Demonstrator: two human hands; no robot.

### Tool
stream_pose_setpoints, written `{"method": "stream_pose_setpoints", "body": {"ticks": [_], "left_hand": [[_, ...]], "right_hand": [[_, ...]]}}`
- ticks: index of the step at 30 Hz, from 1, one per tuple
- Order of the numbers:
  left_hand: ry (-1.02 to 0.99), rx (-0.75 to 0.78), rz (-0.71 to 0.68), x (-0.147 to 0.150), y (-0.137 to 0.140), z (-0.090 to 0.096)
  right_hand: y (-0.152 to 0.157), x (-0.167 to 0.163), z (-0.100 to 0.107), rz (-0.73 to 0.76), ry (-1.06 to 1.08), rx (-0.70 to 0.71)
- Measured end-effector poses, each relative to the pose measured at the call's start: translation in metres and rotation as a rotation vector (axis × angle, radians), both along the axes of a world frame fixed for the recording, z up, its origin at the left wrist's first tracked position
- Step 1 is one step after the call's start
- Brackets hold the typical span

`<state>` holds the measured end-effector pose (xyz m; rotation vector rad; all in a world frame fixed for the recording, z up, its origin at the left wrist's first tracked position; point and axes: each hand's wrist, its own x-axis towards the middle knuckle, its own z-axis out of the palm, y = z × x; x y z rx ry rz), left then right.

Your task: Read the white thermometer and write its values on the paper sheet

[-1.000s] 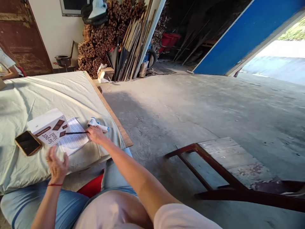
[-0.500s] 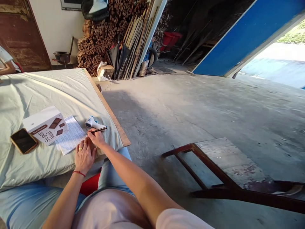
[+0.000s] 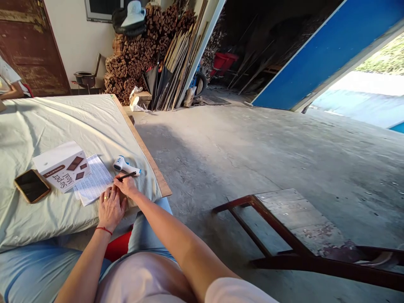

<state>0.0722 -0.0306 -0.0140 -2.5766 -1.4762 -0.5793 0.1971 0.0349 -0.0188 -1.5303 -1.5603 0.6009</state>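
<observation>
My right hand is closed round a black pen, whose tip end is by the right edge of the handwritten paper sheets. Palm down, my left hand lies flat at the near edge of the paper, with a ring on one finger and a red cord at the wrist. Just beyond the pen rests a white and blue infrared thermometer. A white box labelled Su-per Meal touches the sheets on their left. Further left is a smartphone with a dark screen.
A cream cloth covers the table, with a bare wooden edge on its right. On the floor to the right is a wooden chair. Stacked firewood stands by the wall. Another person's arm shows at the far left.
The pen has tilted a little in my right hand, its upper end now further left and lower. My left hand stays on the paper. The view has tipped slightly upward.
</observation>
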Motion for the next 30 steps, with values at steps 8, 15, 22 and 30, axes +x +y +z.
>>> {"method": "stream_pose_setpoints", "body": {"ticks": [8, 15, 22, 30], "left_hand": [[-0.014, -0.001, -0.002, 0.0005, -0.0006, 0.0004], [0.004, 0.010, 0.003, 0.0003, -0.0011, 0.0014], [0.005, 0.018, -0.003, 0.0000, -0.0010, 0.0009], [-0.003, 0.010, 0.001, 0.0005, -0.0012, 0.0013]], "right_hand": [[-0.0031, -0.0006, 0.0048, 0.015, -0.012, -0.025], [-0.0025, -0.0022, 0.0050, -0.008, -0.007, -0.033], [-0.0039, -0.0010, 0.0057, 0.002, 0.019, -0.025], [-0.0021, -0.0017, 0.0036, -0.016, 0.005, -0.001]]}}
